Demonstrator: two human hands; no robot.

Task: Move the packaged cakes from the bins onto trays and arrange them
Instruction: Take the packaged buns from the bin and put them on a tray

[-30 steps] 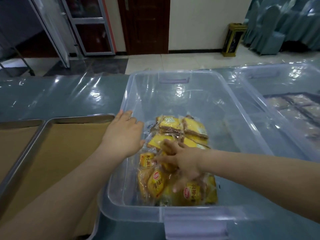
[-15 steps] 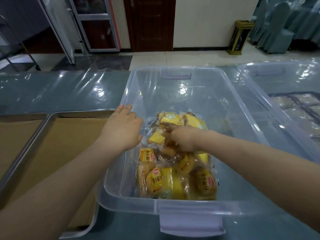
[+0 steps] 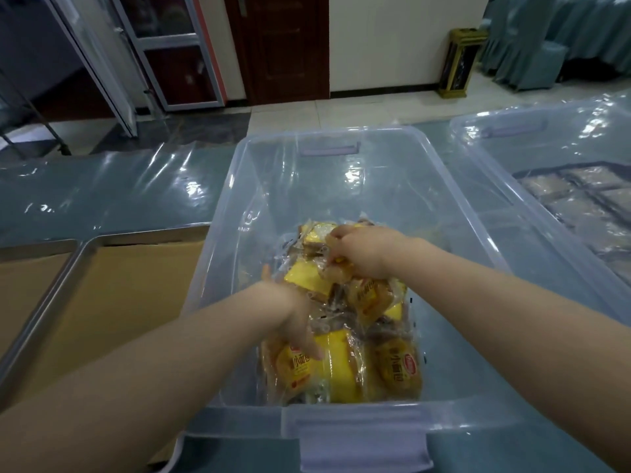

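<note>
barely started tbh, the tray (image 3: 112,302) has nothing on it yet, packaged cakes (image 3: 341,363) all sit in the bin (image 3: 454,206), right hand (image 3: 358,254) has its fingers clamped on one, left hand (image 3: 293,312) touches another, can't tell if it's gripping

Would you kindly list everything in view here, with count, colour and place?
Middle bin: one, clear, centre of the table.
Packaged cakes: a pile, number unclear, yellow, in the middle bin.
Right bin: one, clear, right edge.
Packets: several, grey-brown, in the right bin.
Trays: two, metal lined with brown, left of the middle bin.
Table cover: one, teal under a clear sheet.
Door: one, dark brown, far wall.
Litter bin: one, black and gold, on the floor by the wall.
Chairs: several, teal-covered, far right.
Left hand: fingers rest on a near-left cake.
Right hand: grips cakes at the pile's far side.
</note>
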